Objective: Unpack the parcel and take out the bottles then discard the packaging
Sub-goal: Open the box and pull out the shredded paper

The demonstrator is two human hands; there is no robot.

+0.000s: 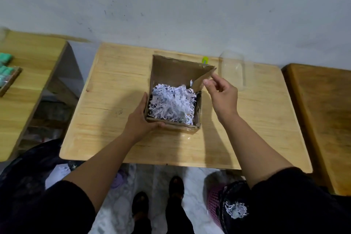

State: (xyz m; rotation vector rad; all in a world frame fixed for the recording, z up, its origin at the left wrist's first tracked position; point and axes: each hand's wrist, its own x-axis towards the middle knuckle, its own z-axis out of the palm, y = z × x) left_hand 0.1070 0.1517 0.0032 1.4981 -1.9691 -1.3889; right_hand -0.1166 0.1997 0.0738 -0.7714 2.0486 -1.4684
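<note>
Worktop [117, 85] of pale wood carried our whole job, and on its middle stood the parcel [171, 99], a brown cardboard box. We judged the task to be in its early part. The parcel was already open, with its lid flap [176, 72] standing up at the far side, so the opening step looked done. Inside we saw only shredded paper [171, 103], white with some dark print, filling the box to the rim. No bottle showed in the parcel; we supposed the bottles lay under the filling, but we could not tell. One clear bottle [232, 70] stood on the worktop just beside the parcel, at its far right; whether it came from this parcel we could not say. The taking out and the discarding were left to do. A purple basket [213, 205] stood on the floor under the near right corner, with some shreds near it.

Our left hand [140, 119] gripped the near left corner of the parcel, thumb along the left wall and fingers curled under the front edge. Our right hand [221, 95] was at the right edge of the lid flap, thumb and forefinger meeting at the cardboard; it seemed to pinch the flap, with the other fingers loosely curled.
</note>
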